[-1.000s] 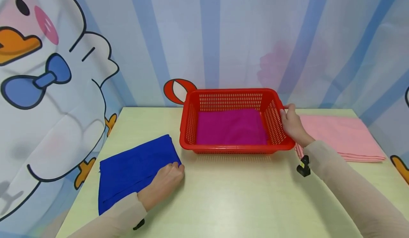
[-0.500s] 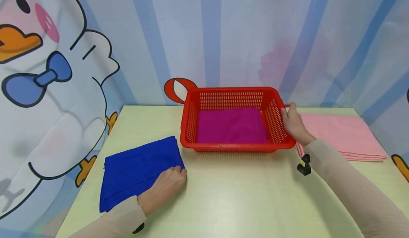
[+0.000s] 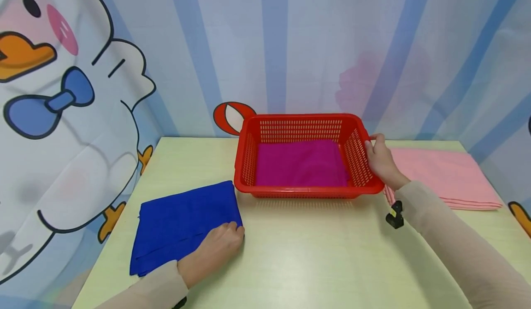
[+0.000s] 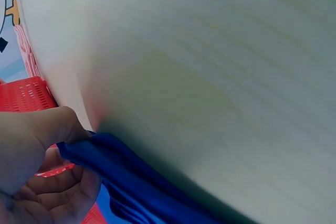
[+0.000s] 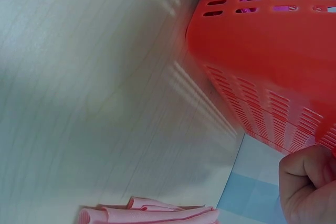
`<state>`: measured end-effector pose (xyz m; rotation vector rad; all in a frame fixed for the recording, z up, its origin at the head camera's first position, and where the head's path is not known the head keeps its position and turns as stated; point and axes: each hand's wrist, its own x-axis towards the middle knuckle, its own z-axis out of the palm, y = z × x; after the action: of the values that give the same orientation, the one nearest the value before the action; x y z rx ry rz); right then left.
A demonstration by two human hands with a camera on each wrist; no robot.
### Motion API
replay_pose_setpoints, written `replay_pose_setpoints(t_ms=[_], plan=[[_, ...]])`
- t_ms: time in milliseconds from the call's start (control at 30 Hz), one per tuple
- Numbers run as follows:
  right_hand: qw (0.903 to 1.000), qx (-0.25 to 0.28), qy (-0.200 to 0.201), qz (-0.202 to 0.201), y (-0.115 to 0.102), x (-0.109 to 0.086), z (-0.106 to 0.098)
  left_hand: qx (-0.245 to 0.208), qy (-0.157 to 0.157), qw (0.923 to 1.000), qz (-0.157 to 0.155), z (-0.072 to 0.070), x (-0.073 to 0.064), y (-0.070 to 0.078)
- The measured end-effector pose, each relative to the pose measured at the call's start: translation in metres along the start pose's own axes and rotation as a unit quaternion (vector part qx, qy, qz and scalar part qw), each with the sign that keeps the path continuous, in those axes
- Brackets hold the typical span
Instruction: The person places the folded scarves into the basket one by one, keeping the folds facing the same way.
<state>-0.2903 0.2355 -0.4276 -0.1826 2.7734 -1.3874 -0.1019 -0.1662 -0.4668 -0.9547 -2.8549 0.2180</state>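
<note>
My left hand (image 3: 217, 246) pinches the right edge of a folded blue cloth (image 3: 186, 219) on the left part of the table. In the left wrist view, the blue cloth's layered edge (image 4: 126, 169) runs between thumb and fingers. At the back middle is a red plastic basket (image 3: 309, 192) with slotted walls. Folded inside it lies a magenta cloth (image 3: 298, 163). My right hand (image 3: 382, 162) grips the basket's right rim, thumb on top; in the right wrist view its fingers (image 5: 310, 177) are curled at the rim, partly cut off.
To the right of the basket lies a folded pink cloth (image 3: 444, 170), its near left corner partly behind the right hand. The pale wooden table (image 3: 315, 253) ends at the back against a printed curtain (image 3: 315, 46). Black camera mounts (image 3: 395, 214) hang at the wrists.
My left hand has drawn the blue cloth slightly to the right, and its far corner now sits closer to the basket. The right hand and the basket stay in place.
</note>
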Motion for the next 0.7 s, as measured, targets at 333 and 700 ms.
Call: replay_pose_setpoints(t_ms=[333,700], plan=[[1.0,0.003,0.001,0.003,0.0,0.0,-0.001,-0.006,0.024,0.9995,0.019,-0.002,-0.006,0.009],[1.0,0.007,0.0,0.007,0.001,-0.001,0.0,-0.008,0.03,0.9993,0.019,-0.002,-0.012,0.019]])
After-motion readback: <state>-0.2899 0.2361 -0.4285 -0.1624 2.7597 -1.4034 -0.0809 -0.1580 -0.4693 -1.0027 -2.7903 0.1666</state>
